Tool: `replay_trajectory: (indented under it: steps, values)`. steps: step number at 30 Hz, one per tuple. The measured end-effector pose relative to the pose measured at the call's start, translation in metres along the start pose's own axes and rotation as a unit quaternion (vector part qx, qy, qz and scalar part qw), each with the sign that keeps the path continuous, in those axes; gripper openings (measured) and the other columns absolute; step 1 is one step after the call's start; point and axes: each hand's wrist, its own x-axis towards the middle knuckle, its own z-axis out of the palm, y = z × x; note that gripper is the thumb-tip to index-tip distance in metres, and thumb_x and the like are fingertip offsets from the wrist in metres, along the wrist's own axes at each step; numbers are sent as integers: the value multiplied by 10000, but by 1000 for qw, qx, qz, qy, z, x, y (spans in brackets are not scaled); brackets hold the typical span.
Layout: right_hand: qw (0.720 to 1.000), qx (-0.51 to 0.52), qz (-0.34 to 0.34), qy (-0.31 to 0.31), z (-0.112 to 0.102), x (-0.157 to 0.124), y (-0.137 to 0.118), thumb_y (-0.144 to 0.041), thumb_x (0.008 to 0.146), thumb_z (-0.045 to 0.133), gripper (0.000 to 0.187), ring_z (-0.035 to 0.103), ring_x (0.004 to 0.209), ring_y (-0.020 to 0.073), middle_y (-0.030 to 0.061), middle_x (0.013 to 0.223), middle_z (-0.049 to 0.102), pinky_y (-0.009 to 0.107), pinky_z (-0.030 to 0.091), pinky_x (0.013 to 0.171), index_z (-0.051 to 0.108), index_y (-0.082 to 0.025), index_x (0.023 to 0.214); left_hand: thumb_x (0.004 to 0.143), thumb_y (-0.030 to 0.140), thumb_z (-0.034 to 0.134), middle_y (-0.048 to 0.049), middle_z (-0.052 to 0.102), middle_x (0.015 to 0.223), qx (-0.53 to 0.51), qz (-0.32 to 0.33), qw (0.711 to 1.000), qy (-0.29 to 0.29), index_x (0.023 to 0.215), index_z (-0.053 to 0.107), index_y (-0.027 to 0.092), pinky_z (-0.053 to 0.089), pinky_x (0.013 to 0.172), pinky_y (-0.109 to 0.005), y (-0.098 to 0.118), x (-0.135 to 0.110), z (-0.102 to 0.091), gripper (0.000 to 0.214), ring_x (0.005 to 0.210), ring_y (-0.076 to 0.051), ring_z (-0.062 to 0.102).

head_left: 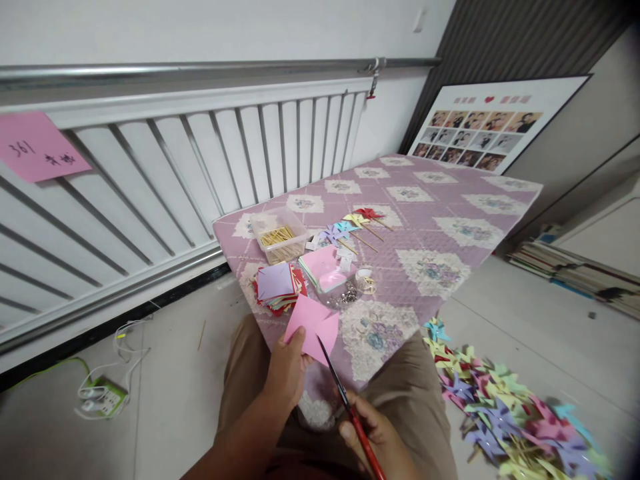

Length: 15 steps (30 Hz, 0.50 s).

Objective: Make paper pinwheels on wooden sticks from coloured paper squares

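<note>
My left hand (291, 363) pinches a pink paper square (313, 321) by its near left edge, above the front of the table. A slit shows near the paper's upper right corner. In my right hand (373, 427) is a pair of scissors (345, 397) with red handles; their dark blades point up and left, with the tip at the paper's lower right edge. Just beyond the paper stand a stack of cut paper squares (275, 281) with a lilac sheet on top and a second stack of pink and pale sheets (323, 267).
A clear plastic box (280, 233) holds wooden sticks. Small metal fasteners (346, 295) lie by a little round container (365, 280). Several finished pinwheels (345, 228) rest on the flowered tablecloth (430, 220). A heap of pinwheels (505, 407) covers floor at right; a power strip (107, 398) lies at left.
</note>
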Motion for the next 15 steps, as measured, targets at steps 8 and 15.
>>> replay_trajectory:
  steps: [8, 15]
  values:
    - [1000, -6, -9, -17, 0, 0, 3, -691, 774, 552, 653, 270, 425, 58, -81, 585, 344, 178, 242, 383, 578, -196, 1199, 765, 330, 662, -63, 716, 935, -21, -4, 1000, -3, 918, 640, 215, 548, 759, -359, 0, 0, 0, 193, 831, -234, 678]
    - [1000, 9, 7, -16, -1, 1, 1, -707, 752, 565, 696, 273, 415, 56, -89, 573, 335, 166, 271, 366, 560, -196, 1225, 783, 354, 629, -83, 709, 1018, 5, 8, 1000, -9, 976, 623, 219, 556, 715, -337, -1, 0, -2, 235, 880, -242, 676]
